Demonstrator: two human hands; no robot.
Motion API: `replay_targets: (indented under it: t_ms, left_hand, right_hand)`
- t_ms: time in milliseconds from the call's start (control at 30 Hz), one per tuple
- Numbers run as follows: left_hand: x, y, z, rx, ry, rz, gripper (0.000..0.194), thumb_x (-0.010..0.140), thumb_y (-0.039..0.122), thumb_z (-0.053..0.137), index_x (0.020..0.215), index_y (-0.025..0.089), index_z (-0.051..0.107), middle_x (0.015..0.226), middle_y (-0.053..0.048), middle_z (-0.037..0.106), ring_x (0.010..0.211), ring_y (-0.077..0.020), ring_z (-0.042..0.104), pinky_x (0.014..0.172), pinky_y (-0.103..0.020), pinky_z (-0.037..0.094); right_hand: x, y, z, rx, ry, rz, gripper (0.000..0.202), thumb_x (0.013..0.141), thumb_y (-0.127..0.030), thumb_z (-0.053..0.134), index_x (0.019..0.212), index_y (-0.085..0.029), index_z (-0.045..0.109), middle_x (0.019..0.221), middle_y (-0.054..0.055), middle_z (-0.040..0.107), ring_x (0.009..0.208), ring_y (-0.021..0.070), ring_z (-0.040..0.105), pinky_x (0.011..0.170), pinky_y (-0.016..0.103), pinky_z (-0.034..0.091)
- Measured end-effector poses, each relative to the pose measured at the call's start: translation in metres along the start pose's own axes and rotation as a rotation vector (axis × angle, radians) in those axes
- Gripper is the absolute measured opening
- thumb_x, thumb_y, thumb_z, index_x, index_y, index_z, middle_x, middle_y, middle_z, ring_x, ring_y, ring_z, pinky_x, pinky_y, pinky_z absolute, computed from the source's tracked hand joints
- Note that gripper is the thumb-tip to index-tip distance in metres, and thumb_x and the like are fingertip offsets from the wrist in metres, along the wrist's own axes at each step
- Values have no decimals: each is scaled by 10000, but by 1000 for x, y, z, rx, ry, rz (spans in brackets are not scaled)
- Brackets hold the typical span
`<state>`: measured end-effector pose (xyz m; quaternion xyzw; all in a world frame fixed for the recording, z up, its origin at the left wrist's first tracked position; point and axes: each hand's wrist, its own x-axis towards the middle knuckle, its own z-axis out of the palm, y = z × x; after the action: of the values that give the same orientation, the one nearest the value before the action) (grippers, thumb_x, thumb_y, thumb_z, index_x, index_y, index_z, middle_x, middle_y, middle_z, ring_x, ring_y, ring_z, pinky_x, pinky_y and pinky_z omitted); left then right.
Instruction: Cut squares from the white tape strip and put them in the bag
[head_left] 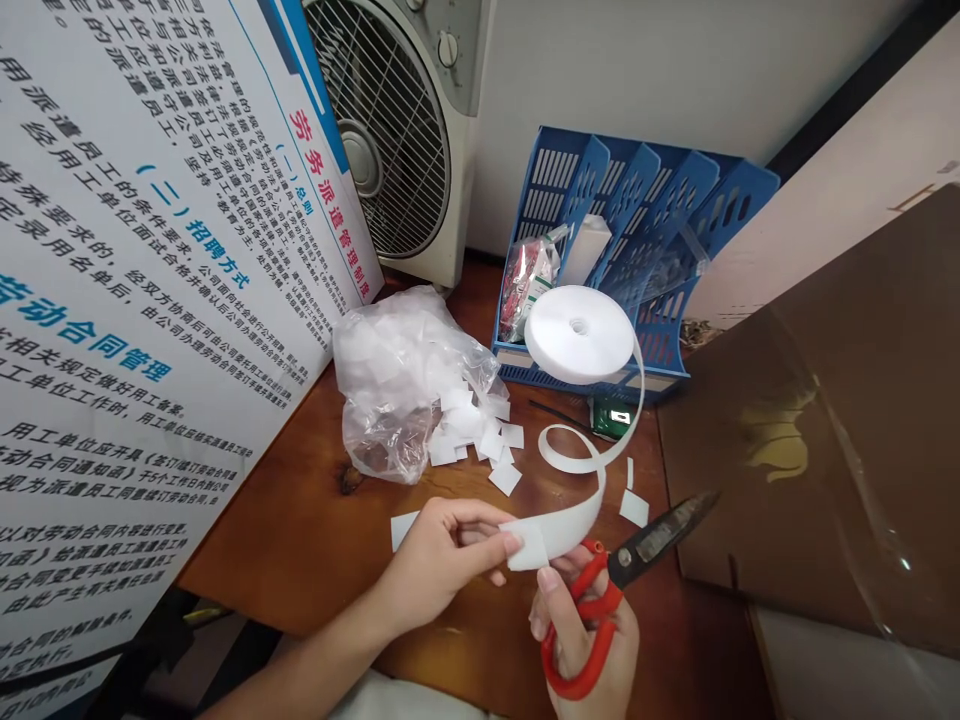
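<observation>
My left hand [450, 550] pinches the free end of a white tape strip [574, 528], with a white square [529, 546] lying flat against it. The strip loops back up to a white roll [580, 333] at the blue rack. In my right hand [592, 640] are red-handled scissors [581, 650], their dark blades together and pointing up to the right. The right thumb and fingers are close to the strip's lower edge; whether they touch it I cannot tell. Several cut white squares [469, 425] spill from a clear plastic bag [409, 370] beyond my left hand.
A blue file rack [694, 270] stands at the back, holding a small bag of red items [529, 285]. A fan [397, 130] is behind the bag. A printed board [172, 270] borders the left, a brown cardboard box [825, 430] the right. A green object [611, 418] lies before the rack.
</observation>
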<state>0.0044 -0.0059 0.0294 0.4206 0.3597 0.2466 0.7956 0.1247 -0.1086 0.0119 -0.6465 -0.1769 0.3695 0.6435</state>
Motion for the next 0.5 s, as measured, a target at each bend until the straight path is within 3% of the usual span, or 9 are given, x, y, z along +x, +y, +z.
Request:
replay_targets:
  t_ms: [500]
  left_hand:
    - [-1,3,1,68,-1,7,281,842,330,766,1030,125,808,778,-81,770,585,-107,639,563,-183,537]
  right_hand:
    - [2,3,2,-33,31,-9,331,785,-397,808,957,-140,690,446,-69,527,356,96,468,394,220,376]
